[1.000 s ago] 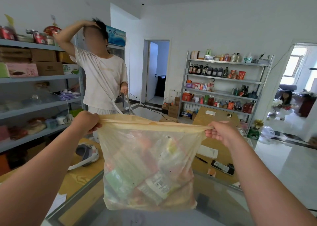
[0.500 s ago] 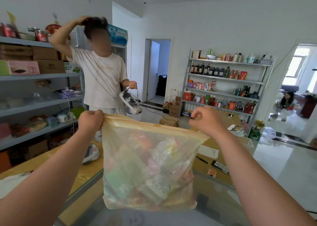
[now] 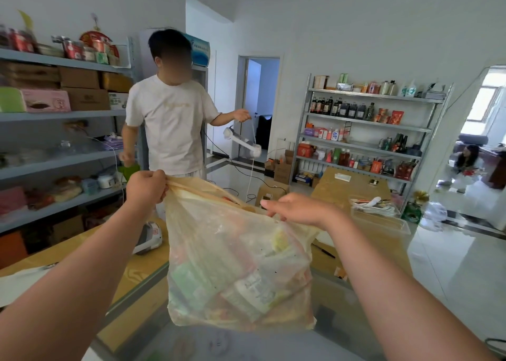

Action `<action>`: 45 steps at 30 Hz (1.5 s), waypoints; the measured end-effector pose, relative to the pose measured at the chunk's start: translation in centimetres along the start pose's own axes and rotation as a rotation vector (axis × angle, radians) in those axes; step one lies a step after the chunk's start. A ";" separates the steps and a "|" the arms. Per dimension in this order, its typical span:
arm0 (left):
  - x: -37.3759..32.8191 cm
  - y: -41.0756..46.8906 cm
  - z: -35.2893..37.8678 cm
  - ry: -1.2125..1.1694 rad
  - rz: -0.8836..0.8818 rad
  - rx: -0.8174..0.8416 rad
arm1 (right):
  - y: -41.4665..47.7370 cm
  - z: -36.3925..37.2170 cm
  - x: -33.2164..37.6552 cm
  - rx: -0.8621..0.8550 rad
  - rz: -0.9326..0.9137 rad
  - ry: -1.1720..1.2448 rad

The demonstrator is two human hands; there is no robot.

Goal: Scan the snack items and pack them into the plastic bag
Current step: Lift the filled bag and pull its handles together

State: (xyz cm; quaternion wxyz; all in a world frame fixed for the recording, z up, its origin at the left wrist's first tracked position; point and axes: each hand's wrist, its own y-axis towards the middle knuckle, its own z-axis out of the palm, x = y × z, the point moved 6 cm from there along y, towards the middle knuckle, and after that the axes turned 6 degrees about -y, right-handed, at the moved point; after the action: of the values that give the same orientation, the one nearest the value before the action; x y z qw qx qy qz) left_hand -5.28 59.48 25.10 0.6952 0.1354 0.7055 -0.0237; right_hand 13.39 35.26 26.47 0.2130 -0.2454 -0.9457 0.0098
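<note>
The plastic bag (image 3: pixel 238 256) hangs at the centre of the view, lifted over the glass-topped desk (image 3: pixel 142 284), and the likeliest trouble from here is a lopsided hold: the left hand (image 3: pixel 146 186) is fisted tight around the bunched rim at about 10 o'clock from the bag's middle, while the right hand (image 3: pixel 298 210), at about 2 o'clock, lies with fingers stretched out flat along the rim, and whether its thumb pinches the film underneath cannot be told. If that side is not gripped, the mouth could sag open there and the load swing towards the left fist, tipping packets out onto the desk. The film itself looks thin, pale yellow and translucent, already creased and stretched under the weight, so a sharp packet corner might split it. Inside, the snack items (image 3: pixel 246 286) sit heaped in the lower half: green, orange and white wrappers, one with a printed label facing out. A handheld scanner (image 3: pixel 147 237) rests on the desk at 9 o'clock, just beside the bag.
</note>
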 end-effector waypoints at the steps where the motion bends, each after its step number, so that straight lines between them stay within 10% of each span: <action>1: 0.0 -0.1 0.1 -0.010 -0.007 0.003 | 0.2 0.0 0.0 -0.008 -0.010 -0.030; 12: 0.7 0.4 0.1 -0.019 -0.021 0.008 | -0.6 -0.3 0.3 0.061 -0.134 0.026; 20: 0.5 0.2 0.4 0.012 0.030 0.019 | -1.4 1.4 -2.3 0.212 0.169 -0.248; 24: 0.9 0.5 -0.1 0.045 0.038 -0.005 | -1.5 -1.4 -3.3 -0.171 0.101 -0.023; 27: 1.4 0.6 -0.6 0.049 0.033 -0.033 | -1.9 -3.9 -5.5 -0.457 0.242 -0.331; 31: 1.8 0.6 -0.6 0.033 0.034 -0.031 | -1.8 -3.7 -8.5 -0.218 0.552 -0.507; 34: 2.2 1.1 -0.9 0.036 0.034 -0.025 | -1.9 -2.8 -9.9 -0.107 0.630 -0.220; 41: 2.2 2.2 0.1 0.487 -0.001 0.107 | -2.3 -4.3 -11.8 -0.449 0.563 0.633; 45: -0.5 2.0 0.8 0.283 0.187 0.065 | -2.5 -5.2 -11.7 -0.541 0.529 0.844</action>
State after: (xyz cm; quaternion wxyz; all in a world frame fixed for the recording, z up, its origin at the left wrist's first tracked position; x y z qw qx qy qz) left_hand -4.04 61.16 25.89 0.5833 0.2249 0.7796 0.0375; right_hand 23.64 27.14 26.86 0.4925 -0.5026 -0.6536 -0.2786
